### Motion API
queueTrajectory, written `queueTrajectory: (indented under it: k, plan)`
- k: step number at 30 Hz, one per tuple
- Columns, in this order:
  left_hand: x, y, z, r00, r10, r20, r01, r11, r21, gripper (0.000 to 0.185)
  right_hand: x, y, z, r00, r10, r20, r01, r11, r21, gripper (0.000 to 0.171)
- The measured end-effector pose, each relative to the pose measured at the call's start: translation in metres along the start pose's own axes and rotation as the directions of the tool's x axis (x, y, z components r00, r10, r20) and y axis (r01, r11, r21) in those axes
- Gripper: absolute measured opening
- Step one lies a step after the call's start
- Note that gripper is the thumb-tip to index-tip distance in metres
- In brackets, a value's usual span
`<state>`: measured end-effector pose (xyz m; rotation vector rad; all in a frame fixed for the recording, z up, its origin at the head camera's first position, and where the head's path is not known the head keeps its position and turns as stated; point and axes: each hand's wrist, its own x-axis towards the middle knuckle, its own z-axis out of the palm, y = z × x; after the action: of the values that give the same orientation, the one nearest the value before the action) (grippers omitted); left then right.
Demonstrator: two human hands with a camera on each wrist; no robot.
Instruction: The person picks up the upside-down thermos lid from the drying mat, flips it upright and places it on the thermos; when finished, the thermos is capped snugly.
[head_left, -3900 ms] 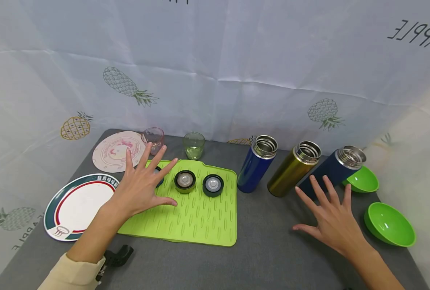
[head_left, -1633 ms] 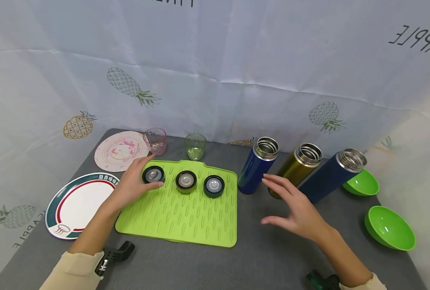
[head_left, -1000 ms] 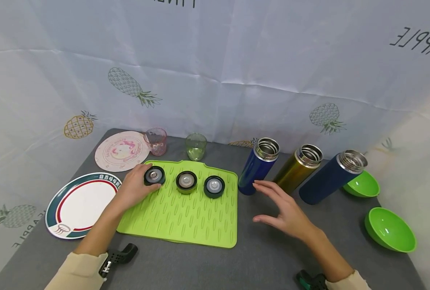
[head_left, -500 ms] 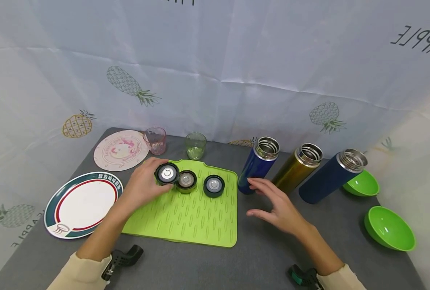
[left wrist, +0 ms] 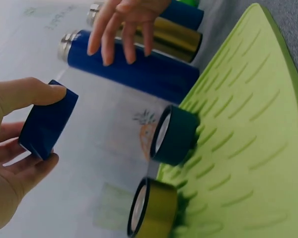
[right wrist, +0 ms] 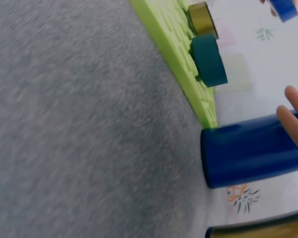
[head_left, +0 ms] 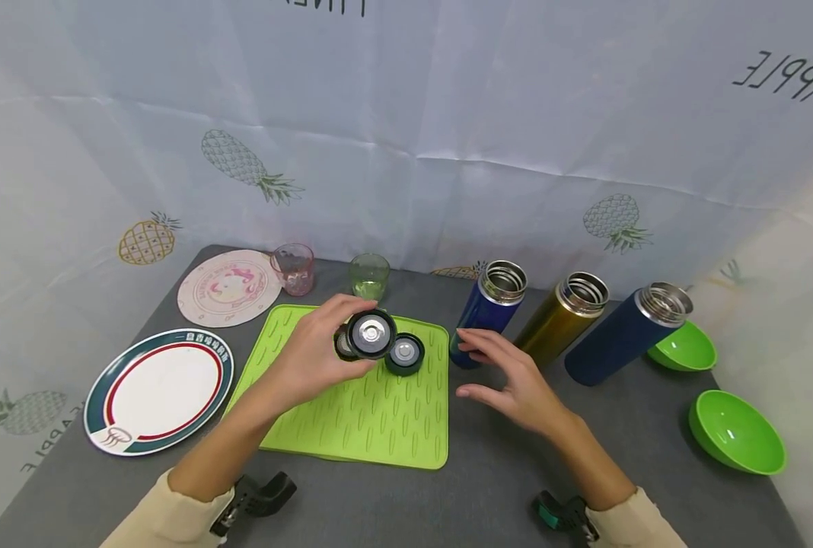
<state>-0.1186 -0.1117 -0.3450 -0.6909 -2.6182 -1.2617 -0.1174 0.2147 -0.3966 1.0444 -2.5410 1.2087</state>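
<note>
left hand gripping a chunky blue lid with shiny steel center, lifted off the green mat, right hand loosely open beside the blue bottle, holding nothing

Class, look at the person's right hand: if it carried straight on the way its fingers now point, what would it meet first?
Probably the royal-blue flask. The right hand is open, fingertips beside the flask's lower body; whether they already touch is unclear.
</note>
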Motion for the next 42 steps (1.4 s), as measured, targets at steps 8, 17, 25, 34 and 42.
queueTrajectory:
  k: [8,17,25,34,42]
  plan:
    - [0.009,0.006,0.022,0.998,-0.019,0.065,0.023,0.998,-0.063,0.072,0.011,-0.006,0.003,1.000,0.000,-0.018,0.002,0.996,0.094,0.078]
    - [0.014,0.012,0.045,0.994,0.018,0.110,-0.008,0.995,-0.095,0.070,0.018,-0.010,0.008,0.999,-0.025,-0.045,0.030,0.991,0.130,0.072]
    - [0.017,0.014,0.053,0.993,0.039,0.111,-0.025,0.992,-0.126,0.070,0.019,-0.012,0.012,0.997,-0.043,-0.067,0.052,0.989,0.141,0.067]
    - [0.019,0.015,0.057,0.990,0.046,0.130,-0.023,0.985,-0.171,0.069,0.020,-0.011,0.016,0.996,-0.051,-0.079,0.064,0.981,0.182,0.055]
    - [0.018,0.014,0.057,0.990,0.053,0.134,-0.028,0.983,-0.182,0.071,0.020,-0.011,0.018,0.995,-0.030,-0.100,0.048,0.982,0.185,0.041]
